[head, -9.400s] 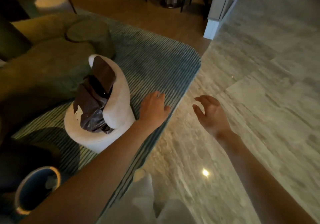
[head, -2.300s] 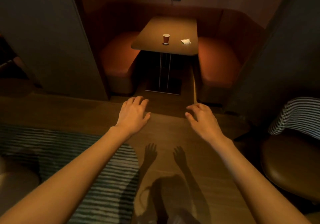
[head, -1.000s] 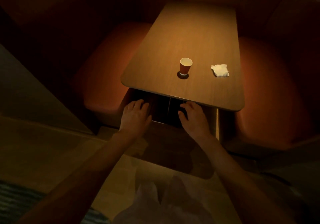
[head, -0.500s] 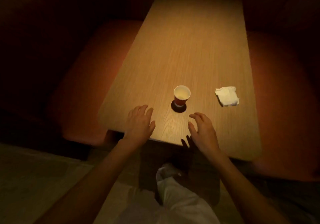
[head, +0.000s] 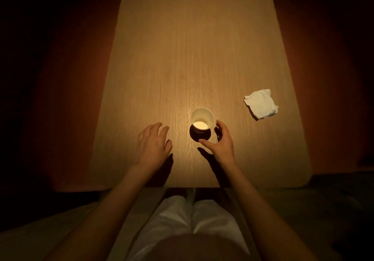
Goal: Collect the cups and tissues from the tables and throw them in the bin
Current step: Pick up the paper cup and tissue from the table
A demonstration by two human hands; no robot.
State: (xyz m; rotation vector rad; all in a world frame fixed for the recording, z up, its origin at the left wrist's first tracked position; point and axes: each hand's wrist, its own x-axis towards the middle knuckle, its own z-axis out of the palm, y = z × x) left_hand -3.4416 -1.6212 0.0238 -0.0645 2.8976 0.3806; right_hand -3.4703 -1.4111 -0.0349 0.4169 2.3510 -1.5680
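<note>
A small paper cup, white inside and red outside, stands upright on the wooden table near its front edge. My right hand is spread in a C around the cup's right side, thumb below it and fingers beside it; I cannot tell whether it touches the cup. My left hand hovers flat over the table left of the cup, fingers relaxed, holding nothing. A crumpled white tissue lies on the table to the right of the cup.
Dark red booth seats flank the table on both sides, dim in the low light. The table's front edge lies just before my legs in white trousers.
I have walked up to the booth table and now lean over it. My right hand has moved forward beside the cup and spread its fingers; my left hand has moved over the table.
</note>
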